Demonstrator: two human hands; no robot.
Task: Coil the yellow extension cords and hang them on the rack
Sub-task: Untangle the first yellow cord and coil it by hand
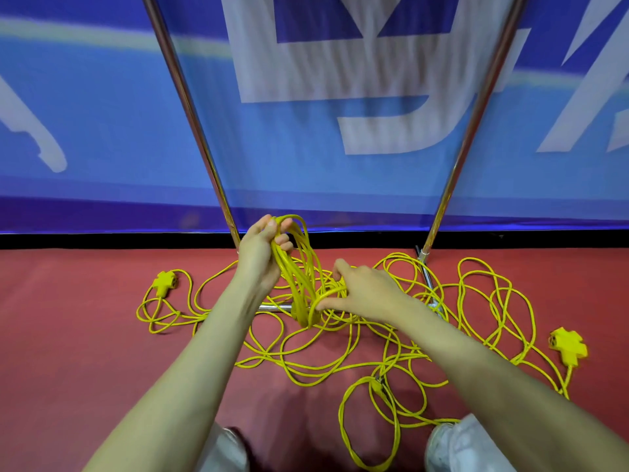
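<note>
Yellow extension cords (340,366) lie tangled on the red floor (68,318) at the foot of the rack (199,131), btwn its 2 uprights. Left hand (262,250) grips 1 part-made coil (299,267) raised so loops hang free; right hand (360,294) pinches a strand, prob. for the next loop. 2 socket heads (165,282) show, so likely 2 cords.

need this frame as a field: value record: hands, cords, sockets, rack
left hand: raised, grips the coil of gathered loops
right hand: lower, pinches a strand beside the coil
loose cord: tangled on the red floor, mostly uncoiled
sockets: left socket and right socket, both on the floor
rack: metal poles in front of the blue banner; nothing hung in view
</note>
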